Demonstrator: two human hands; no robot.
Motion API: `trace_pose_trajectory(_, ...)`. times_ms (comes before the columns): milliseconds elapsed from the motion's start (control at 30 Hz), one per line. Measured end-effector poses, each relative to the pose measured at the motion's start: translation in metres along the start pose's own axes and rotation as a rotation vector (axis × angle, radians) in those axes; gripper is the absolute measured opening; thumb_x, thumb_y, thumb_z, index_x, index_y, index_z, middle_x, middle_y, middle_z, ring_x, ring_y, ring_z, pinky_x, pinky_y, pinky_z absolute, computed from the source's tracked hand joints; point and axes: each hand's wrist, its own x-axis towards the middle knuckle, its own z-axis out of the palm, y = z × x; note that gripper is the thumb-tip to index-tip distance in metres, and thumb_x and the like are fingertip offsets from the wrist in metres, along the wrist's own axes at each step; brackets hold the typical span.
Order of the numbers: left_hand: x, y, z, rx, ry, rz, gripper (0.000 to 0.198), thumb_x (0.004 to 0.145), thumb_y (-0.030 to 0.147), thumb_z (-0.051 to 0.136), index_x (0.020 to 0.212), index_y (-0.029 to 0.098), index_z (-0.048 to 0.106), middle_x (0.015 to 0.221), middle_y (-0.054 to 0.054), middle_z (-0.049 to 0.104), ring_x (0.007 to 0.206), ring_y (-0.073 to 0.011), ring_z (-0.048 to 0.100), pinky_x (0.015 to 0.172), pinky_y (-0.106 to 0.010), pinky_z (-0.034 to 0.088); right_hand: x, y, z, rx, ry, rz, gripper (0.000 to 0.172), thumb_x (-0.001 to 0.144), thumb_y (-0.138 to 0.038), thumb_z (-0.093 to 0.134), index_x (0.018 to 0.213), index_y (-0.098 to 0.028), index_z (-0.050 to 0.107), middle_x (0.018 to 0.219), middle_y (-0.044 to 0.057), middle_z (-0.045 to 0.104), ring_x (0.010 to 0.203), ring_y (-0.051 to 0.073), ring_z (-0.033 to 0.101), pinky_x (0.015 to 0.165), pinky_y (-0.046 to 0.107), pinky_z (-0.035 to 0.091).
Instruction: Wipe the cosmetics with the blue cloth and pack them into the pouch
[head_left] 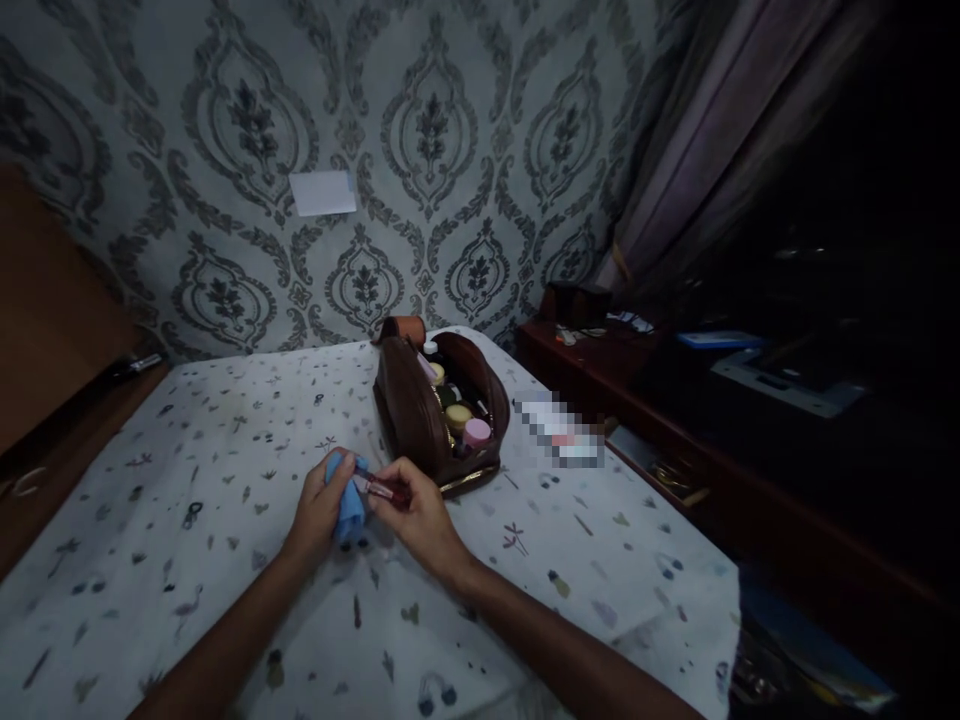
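Damask wallpaper (429, 125): rose across the back in grey on a paler ground.
Printed white sheet (225, 425): spread out below, scattered with pineapples, palm trees and a flamingo.
Dark red wooden cabinet (555, 362): stood along the right side, beneath a drawn-back curtain (675, 170).
Brown zip bag (411, 410): sat on the sheet, just beyond the right hand — unzipped, with containers packed inside.
Right hand (416, 508): pinched a slim, dark red tube between thumb and fingers.
Left hand (319, 500): was closed on a folded blue cloth, thumb over its upper part.
Blue cloth (349, 512): hung from the left hand above the sheet.
Dark red tube (388, 490): lay between the two hands, tilted — its pale end at the cloth.
Pink-lidded jar (477, 432): showed at the bag's near end, beside a yellow-lidded one (458, 416).
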Motion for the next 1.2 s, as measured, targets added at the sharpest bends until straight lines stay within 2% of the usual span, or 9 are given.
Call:
trace_pose_trajectory(133,0.004,-0.002,-0.004,0.082,-0.007,0.079,0.048,0.081,0.064,0.064,0.070,0.019,0.050,0.061,0.007,0.044,0.058,-0.0103,0.041,0.057,-0.021,0.037,0.005,0.008,0.003,0.017,-0.031,0.009,0.022,0.077,-0.036,0.070,0.082,-0.019,0.057,0.074,-0.004,0.056,0.072,0.013,0.051,0.069,0.026,0.041)
trace_pose_trajectory(233,0.006,-0.003,-0.007,0.118,0.009,0.100,0.050,0.081,0.067,0.062,0.069,0.020,0.049,0.061,0.007,0.044,0.058,-0.0109,0.041,0.057,-0.022,0.038,0.007,0.009,0.005,0.132,-0.089,0.056,0.034,0.076,-0.048,0.074,0.081,-0.019,0.057,0.072,-0.004,0.058,0.068,0.012,0.052,0.067,0.025,0.041)
trace_pose_trajectory(367,0.008,-0.002,-0.011,0.171,0.012,0.074,0.051,0.082,0.070,0.058,0.070,0.021,0.049,0.059,0.006,0.047,0.057,-0.0126,0.043,0.057,-0.024,0.039,0.012,0.009,0.009,0.270,-0.154,0.195,0.048,0.070,-0.064,0.076,0.080,-0.020,0.058,0.064,-0.005,0.061,0.058,0.011,0.055,0.058,0.024,0.042)
trace_pose_trajectory(500,0.010,-0.001,-0.014,0.222,0.036,0.090,0.053,0.082,0.071,0.056,0.068,0.021,0.051,0.059,0.005,0.049,0.056,-0.0138,0.046,0.057,-0.026,0.040,0.019,0.012,0.012,0.415,-0.177,0.395,0.056,0.071,-0.074,0.067,0.082,-0.019,0.060,0.062,-0.001,0.067,0.052,0.012,0.059,0.052,0.023,0.040)
trace_pose_trajectory(600,0.011,-0.001,-0.016,0.263,0.039,0.106,0.052,0.084,0.071,0.054,0.069,0.021,0.051,0.057,0.005,0.049,0.056,-0.0142,0.047,0.058,-0.026,0.040,0.024,0.016,0.012,0.549,-0.229,0.485,0.053,0.072,-0.067,0.072,0.083,-0.017,0.062,0.065,0.000,0.069,0.053,0.011,0.061,0.053,0.023,0.041)
trace_pose_trajectory(767,0.012,-0.004,-0.017,0.353,0.001,0.153,0.045,0.090,0.062,0.051,0.069,0.022,0.047,0.058,0.005,0.048,0.057,-0.0141,0.047,0.060,-0.026,0.039,0.023,0.024,0.009,0.675,-0.266,0.491,0.046,0.063,-0.048,0.088,0.082,-0.017,0.060,0.069,-0.001,0.071,0.059,0.009,0.063,0.060,0.021,0.045)
trace_pose_trajectory(933,0.009,-0.003,-0.017,0.488,-0.003,0.181,0.041,0.091,0.055,0.050,0.067,0.022,0.044,0.055,0.006,0.044,0.055,-0.0137,0.045,0.058,-0.026,0.036,0.021,0.028,0.007,0.674,-0.324,0.477,0.049,0.060,-0.045,0.091,0.082,-0.018,0.056,0.073,0.000,0.073,0.063,0.012,0.067,0.064,0.024,0.048)
trace_pose_trajectory(1033,0.008,-0.003,-0.016,0.537,0.005,0.184,0.040,0.090,0.053,0.050,0.065,0.022,0.044,0.053,0.006,0.042,0.053,-0.0132,0.042,0.057,-0.026,0.035,0.020,0.030,0.007,0.650,-0.354,0.479,0.050,0.061,-0.045,0.091,0.082,-0.019,0.054,0.074,0.001,0.074,0.063,0.012,0.067,0.060,0.022,0.046)
trace_pose_trajectory(1200,0.007,-0.004,-0.014,0.461,0.034,0.162,0.043,0.090,0.057,0.051,0.066,0.022,0.043,0.054,0.006,0.041,0.054,-0.0127,0.041,0.055,-0.025,0.035,0.018,0.030,0.006,0.646,-0.365,0.486,0.050,0.060,-0.044,0.092,0.084,-0.018,0.056,0.075,0.002,0.075,0.063,0.012,0.068,0.059,0.022,0.045)
